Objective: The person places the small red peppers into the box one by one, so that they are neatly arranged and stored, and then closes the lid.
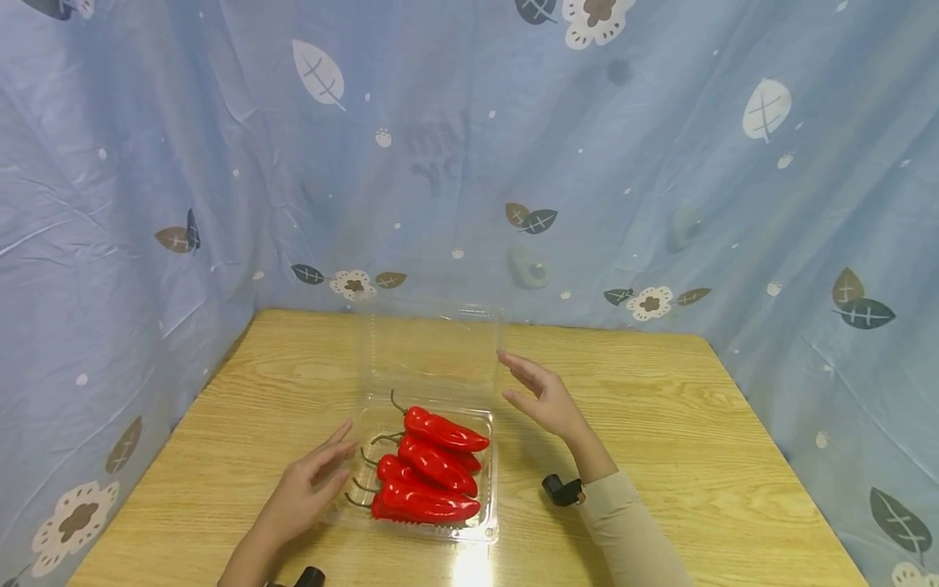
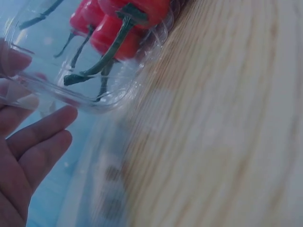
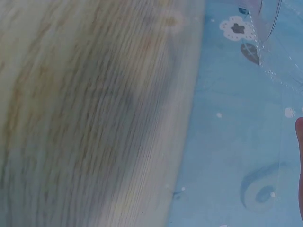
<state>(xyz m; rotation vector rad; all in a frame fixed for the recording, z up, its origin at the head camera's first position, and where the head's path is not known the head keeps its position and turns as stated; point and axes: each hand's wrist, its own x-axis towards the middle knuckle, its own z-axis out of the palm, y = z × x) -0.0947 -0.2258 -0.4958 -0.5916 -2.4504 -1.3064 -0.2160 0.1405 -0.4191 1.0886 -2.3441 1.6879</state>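
Several red peppers [image 1: 433,465] with green stems lie in the base of a clear plastic clamshell box [image 1: 487,522]. Its transparent lid [image 1: 433,350] stands raised at the back. My left hand [image 1: 308,485] is at the left side of the base, fingers extended and loosely spread; in the left wrist view, the fingers [image 2: 42,137] are close to the box's corner, and whether they touch it I cannot tell. My right hand [image 1: 543,395] is by the lid's right edge, its fingers extended, the fingertips near that edge. Only a sliver of this hand shows in the right wrist view.
The box sits on a wood-grain table [image 1: 623,424]. A blue curtain [image 1: 440,163] with leaf and flower prints hangs behind and at both sides. Black wrist devices [image 1: 562,490] are worn on the arms.
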